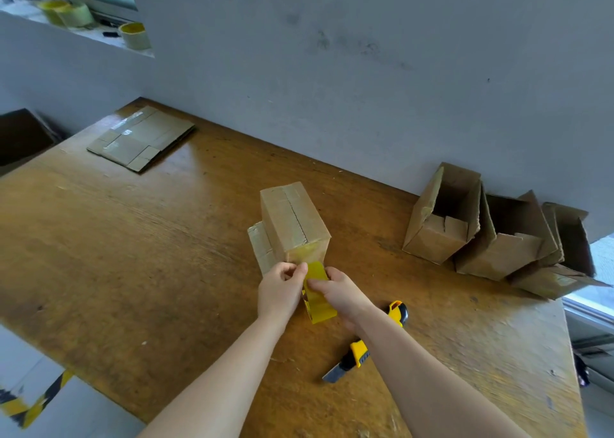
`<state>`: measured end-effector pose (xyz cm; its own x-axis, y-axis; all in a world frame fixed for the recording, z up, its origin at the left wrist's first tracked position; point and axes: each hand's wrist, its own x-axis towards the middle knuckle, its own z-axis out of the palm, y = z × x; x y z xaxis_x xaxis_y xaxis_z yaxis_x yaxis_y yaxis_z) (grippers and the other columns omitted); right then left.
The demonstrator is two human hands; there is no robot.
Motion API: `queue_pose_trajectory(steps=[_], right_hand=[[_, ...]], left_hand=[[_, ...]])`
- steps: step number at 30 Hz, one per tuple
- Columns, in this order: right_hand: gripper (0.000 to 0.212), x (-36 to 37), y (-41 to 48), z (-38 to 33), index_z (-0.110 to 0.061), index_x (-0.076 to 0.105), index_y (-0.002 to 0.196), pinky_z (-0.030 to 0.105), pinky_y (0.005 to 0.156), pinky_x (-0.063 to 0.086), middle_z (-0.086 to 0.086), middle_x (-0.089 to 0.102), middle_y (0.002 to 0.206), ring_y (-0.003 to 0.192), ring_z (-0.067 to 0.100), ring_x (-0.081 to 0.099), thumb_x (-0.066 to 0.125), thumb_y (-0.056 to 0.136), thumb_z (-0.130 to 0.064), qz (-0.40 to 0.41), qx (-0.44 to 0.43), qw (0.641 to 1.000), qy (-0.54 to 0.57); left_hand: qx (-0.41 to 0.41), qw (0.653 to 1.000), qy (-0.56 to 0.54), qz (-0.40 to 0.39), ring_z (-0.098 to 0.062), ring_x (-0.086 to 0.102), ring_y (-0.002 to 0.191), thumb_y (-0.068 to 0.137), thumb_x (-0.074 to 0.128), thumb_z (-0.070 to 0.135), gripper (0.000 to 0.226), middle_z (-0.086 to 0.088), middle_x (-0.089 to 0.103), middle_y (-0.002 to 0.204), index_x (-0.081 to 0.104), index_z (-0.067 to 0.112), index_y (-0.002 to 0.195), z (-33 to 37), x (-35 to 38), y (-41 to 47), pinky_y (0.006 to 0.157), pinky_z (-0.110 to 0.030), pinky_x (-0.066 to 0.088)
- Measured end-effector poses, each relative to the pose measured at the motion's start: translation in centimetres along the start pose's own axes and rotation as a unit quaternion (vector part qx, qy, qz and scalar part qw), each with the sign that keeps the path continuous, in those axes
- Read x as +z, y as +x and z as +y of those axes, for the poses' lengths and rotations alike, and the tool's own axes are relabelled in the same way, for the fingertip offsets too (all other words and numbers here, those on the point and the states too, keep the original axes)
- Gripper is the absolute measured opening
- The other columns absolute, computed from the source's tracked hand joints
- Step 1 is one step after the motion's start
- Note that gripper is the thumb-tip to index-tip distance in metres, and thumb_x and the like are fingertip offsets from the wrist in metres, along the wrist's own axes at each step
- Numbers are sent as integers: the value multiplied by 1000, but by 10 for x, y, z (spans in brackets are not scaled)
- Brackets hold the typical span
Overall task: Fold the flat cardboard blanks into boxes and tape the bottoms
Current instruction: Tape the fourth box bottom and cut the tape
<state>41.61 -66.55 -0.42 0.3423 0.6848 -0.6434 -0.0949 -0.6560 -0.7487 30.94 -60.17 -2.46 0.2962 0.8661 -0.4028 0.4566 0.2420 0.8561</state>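
Box (292, 225) stands near the middle of your wooden table (133, 255), its closed flaps turned upward with the seam between them running away from you; loose flaps of the same box stick out low on its left side; a glossy yellowish patch shows on the side facing you, just under the top edge. Your left hand (280, 288) sits against the near lower part of the box, fingers curled, thumb and forefinger pinching the tape strip (315, 270) where it leaves the cardboard. Your right hand (339, 291) is just beside the left, its fingers wrapped round the tape roll (319, 308), which is held upright between your two hands; the yellow strip runs from the roll up to the box. A yellow and black utility knife (357, 354) lies on the table partly under your right forearm, blade end pointing toward the near edge. A stack of flat blanks (141, 137) lies at the far left corner of the table, well apart from your hands; several folded boxes (438, 218) with open tops lean together against the grey wall at the far right; spare tape rolls (134, 35) stand on the window ledge at upper left.
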Motion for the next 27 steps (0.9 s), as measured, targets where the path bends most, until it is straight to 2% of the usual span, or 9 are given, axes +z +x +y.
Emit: queue_pose_trajectory(steps=[5, 8, 10, 13, 15, 18, 21, 25, 27], right_hand=[[29, -12, -5, -2, -21, 59, 116, 34, 86, 49, 7, 64, 112, 104, 23, 60, 60, 87, -16, -38, -18, 997, -66], [46, -29, -6, 4, -23, 51, 127, 28, 83, 48, 3, 58, 119, 109, 19, 55, 61, 82, -18, -15, -32, 985, -169], [52, -43, -7, 13, -19, 51, 128, 33, 88, 48, 4, 55, 120, 113, 22, 51, 62, 77, -22, 16, -52, 928, -368], [49, -55, -16, 31, -22, 52, 125, 36, 92, 39, 6, 47, 123, 118, 26, 42, 65, 78, -23, -16, -45, 788, -614], [55, -57, -20, 43, -20, 51, 128, 38, 95, 38, 7, 42, 126, 120, 27, 39, 72, 77, -25, -57, -42, 715, -696], [52, -60, -18, 50, -22, 53, 127, 41, 97, 39, 8, 44, 129, 119, 28, 40, 74, 80, -23, -52, -84, 668, -738], [45, -65, -14, 50, -25, 54, 124, 39, 92, 44, 4, 53, 126, 118, 26, 48, 73, 83, -25, -35, -119, 686, -717], [33, -72, -9, 40, -26, 55, 118, 38, 79, 51, 1, 62, 115, 108, 25, 58, 66, 88, -22, -29, -126, 779, -614], [30, -75, -6, 33, -26, 56, 116, 37, 80, 51, 0, 62, 111, 103, 23, 58, 65, 88, -22, -37, -132, 813, -566]], left_hand=[[-94, 989, -116, -1, -16, 55, 98, 90, 65, 21, 23, 2, 61, 106, 67, 17, 112, 13, 7, 3, 74, -27, 46], [-150, 972, -182, -25, -25, 60, 101, 88, 65, 14, 16, -6, 64, 111, 67, 20, 103, 16, 4, 10, 85, -43, 54], [-166, 963, -211, -24, -30, 62, 100, 89, 62, 12, 16, -10, 63, 110, 65, 19, 103, 19, -1, 12, 82, -47, 56], [-170, 959, -227, -22, -31, 59, 102, 92, 57, 10, 16, -12, 59, 111, 61, 17, 106, 23, -4, 15, 78, -45, 55], [-165, 964, -206, -22, -31, 55, 107, 93, 55, 12, 13, -12, 56, 114, 60, 19, 104, 24, -4, 17, 90, -49, 50], [-151, 975, -164, -14, -29, 51, 110, 95, 53, 14, 10, -10, 56, 114, 60, 22, 95, 26, -8, 19, 102, -49, 42], [-136, 980, -144, -3, -28, 50, 110, 96, 53, 18, 10, -9, 56, 113, 60, 23, 91, 24, -14, 23, 102, -48, 41], [-118, 984, -134, 0, -26, 50, 112, 95, 58, 19, 6, -7, 58, 114, 64, 20, 94, 19, -21, 26, 105, -48, 39], [-114, 984, -135, -5, -26, 49, 113, 94, 59, 17, 7, -6, 58, 114, 65, 20, 93, 19, -24, 26, 107, -48, 37]])
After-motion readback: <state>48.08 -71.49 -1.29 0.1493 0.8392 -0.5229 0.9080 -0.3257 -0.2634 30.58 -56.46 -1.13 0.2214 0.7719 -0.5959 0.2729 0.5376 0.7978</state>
